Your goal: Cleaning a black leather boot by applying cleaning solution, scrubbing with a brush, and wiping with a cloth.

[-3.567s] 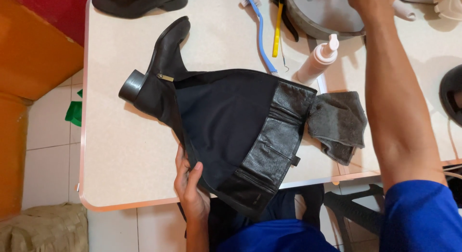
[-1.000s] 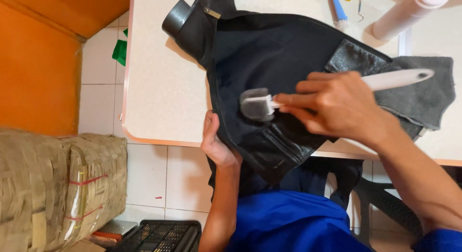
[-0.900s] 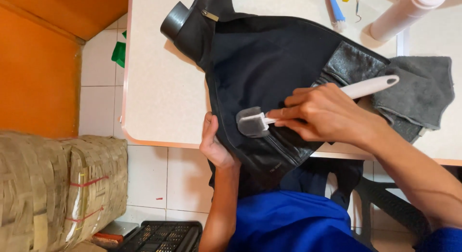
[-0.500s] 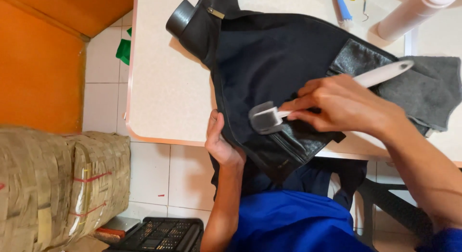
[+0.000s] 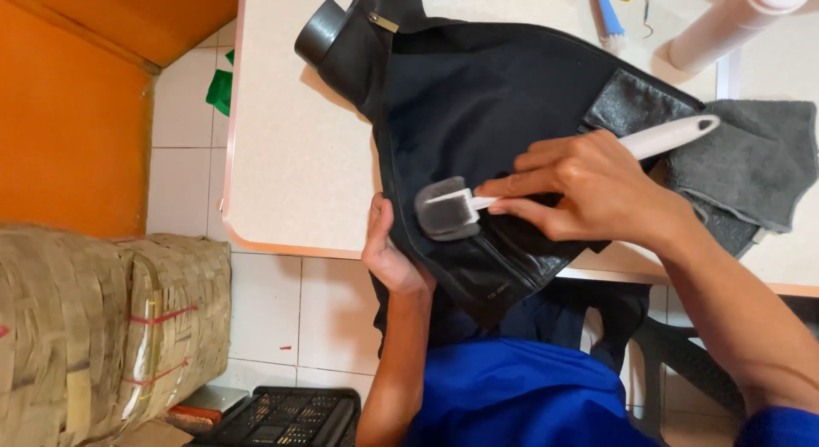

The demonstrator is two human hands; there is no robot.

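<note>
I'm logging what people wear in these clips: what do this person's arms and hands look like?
Both forearms are bare. The left hand and right hand wear no gloves, rings or watch. A blue short sleeve shows at the right arm's upper end.

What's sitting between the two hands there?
In the head view, the black boot shaft lies between them. The left hand grips its edge; the right hand presses a white-handled brush's grey head onto it.
</note>
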